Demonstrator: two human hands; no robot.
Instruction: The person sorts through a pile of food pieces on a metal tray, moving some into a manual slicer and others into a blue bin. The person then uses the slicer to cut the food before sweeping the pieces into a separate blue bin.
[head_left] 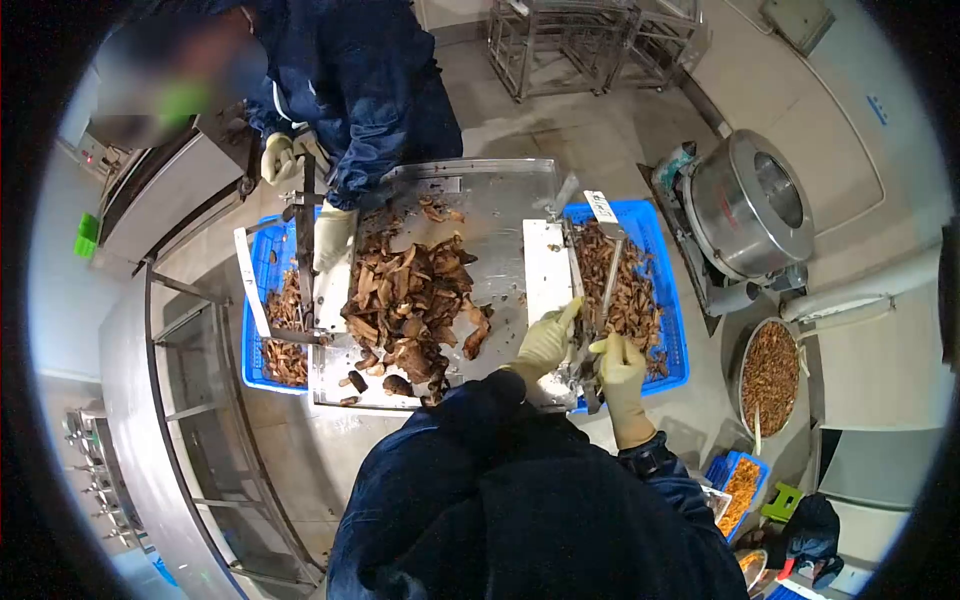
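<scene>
My left hand (546, 342), in a pale glove, rests on the white board (546, 270) at the table's right edge. Its index finger points along the cutter; the other fingers curl down, and what they pinch is hidden. Also gloved, my right hand (621, 368) closes around the handle end of a lever cutter (612, 280), whose narrow metal blade reaches away from me. Under the cutter, a blue crate (672, 300) holds brown cut strips (625, 285). A heap of larger brown dried pieces (410, 290) lies left of my hands on the metal table (500, 235).
Opposite, a co-worker's gloved hands (333, 238) are at another cutter (303, 210) above a second blue crate (250, 345). A steel drum machine (740, 205) and a round pan of brown pieces (770, 375) stand right. Metal racks (560, 45) stand behind.
</scene>
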